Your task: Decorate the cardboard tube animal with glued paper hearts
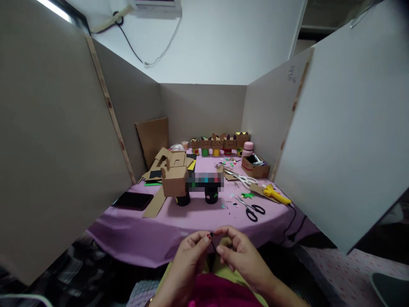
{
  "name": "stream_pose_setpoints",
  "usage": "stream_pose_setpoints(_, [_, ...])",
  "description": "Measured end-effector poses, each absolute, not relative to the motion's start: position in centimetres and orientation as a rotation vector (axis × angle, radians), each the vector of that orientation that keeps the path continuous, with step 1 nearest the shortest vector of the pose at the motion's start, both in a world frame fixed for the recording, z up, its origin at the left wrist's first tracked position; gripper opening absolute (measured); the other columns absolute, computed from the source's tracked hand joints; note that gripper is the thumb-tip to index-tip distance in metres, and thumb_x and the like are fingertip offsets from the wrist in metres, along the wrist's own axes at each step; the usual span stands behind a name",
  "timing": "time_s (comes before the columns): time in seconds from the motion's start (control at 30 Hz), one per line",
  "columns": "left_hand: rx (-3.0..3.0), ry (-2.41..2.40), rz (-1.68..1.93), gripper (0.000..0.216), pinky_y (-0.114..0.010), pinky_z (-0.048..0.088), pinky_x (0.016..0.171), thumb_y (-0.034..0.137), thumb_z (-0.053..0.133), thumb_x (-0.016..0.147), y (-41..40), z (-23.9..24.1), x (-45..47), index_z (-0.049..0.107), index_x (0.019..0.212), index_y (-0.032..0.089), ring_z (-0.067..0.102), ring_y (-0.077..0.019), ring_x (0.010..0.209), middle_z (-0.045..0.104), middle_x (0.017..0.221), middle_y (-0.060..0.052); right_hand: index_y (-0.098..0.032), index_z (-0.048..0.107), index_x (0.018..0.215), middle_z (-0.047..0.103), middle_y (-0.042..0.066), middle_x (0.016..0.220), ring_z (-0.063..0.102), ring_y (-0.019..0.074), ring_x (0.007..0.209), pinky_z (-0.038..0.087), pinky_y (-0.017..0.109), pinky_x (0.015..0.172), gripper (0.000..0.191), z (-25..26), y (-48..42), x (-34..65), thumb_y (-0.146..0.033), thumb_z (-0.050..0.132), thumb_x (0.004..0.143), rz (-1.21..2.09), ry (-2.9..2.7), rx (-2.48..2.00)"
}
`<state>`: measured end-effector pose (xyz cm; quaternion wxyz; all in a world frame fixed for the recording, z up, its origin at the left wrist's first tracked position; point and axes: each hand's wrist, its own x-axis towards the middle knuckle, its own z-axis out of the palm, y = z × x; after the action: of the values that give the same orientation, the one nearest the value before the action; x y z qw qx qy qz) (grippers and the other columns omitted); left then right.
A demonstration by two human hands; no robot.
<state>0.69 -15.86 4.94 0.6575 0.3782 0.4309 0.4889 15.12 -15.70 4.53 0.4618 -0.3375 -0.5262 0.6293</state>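
Low in front of my lap, my left hand (195,250) pinches a thin dark strip (214,246) between thumb and fingertips. My right hand (238,251) is curled at the strip's other side, its thumb and forefinger closed about it; the exact contact is hard to make out. Beyond them on the pink cloth stands a cardboard box with ears (174,181), above a black cup (183,199). A second black cup (211,195) with coloured bits stands to its right, its upper area blurred. Black-handled scissors (252,209) lie to the right of the cups.
A yellow glue gun (276,194) with a cord rests at the right edge, near white-handled scissors (243,179). A phone-like black slab (133,201) and cardboard pieces (155,204) lie left. Several cardboard animal figures (217,144) line the back. Grey panels (204,102) enclose the table.
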Motion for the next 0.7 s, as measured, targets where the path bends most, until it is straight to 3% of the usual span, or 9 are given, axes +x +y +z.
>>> stream_pose_setpoints(0.23, [0.839,0.963,1.128,0.041,-0.02,0.003,0.036,0.048,0.077,0.053,-16.04,5.38,0.89,0.055,0.065,0.016,0.009,-0.0009,0.034,0.03,0.037,0.013,-0.015,0.057,0.077,0.051,-0.005,0.05,0.035,0.0039,0.035,0.023,0.017,0.036,0.041,3.78,-15.65,14.95,-0.056,0.055,0.078,1.553,-1.36,-0.89])
stream_pose_setpoints(0.4, [0.806,0.942,1.116,0.041,-0.019,0.002,0.035,0.046,0.079,0.052,-16.25,5.01,1.12,0.055,0.064,0.015,0.011,-0.0007,0.033,0.033,0.036,0.013,-0.016,0.053,0.066,0.049,-0.006,0.048,0.035,0.0045,0.038,0.025,0.017,0.038,0.035,3.82,-15.73,14.87,-0.047,0.065,0.074,1.531,-1.38,-0.858])
stream_pose_setpoints(0.57, [0.67,0.887,1.123,0.041,-0.016,0.006,0.034,0.041,0.082,0.048,-16.34,4.91,1.31,0.054,0.064,0.016,0.014,0.0,0.033,0.035,0.038,0.013,-0.016,0.051,0.068,0.049,-0.006,0.05,0.035,0.0052,0.039,0.027,0.018,0.04,0.031,3.84,-15.77,14.98,-0.043,0.062,0.078,1.497,-1.416,-0.829])
stream_pose_setpoints(0.7, [0.581,0.855,1.129,0.04,-0.015,0.016,0.036,0.035,0.085,0.046,-16.47,5.12,1.37,0.055,0.065,0.016,0.03,-0.0008,0.035,0.046,0.044,0.009,-0.016,0.051,0.068,0.049,-0.006,0.052,0.036,0.0055,0.041,0.028,0.018,0.041,0.029,3.82,-15.82,15.08,-0.041,0.06,0.08,1.443,-1.456,-0.856])
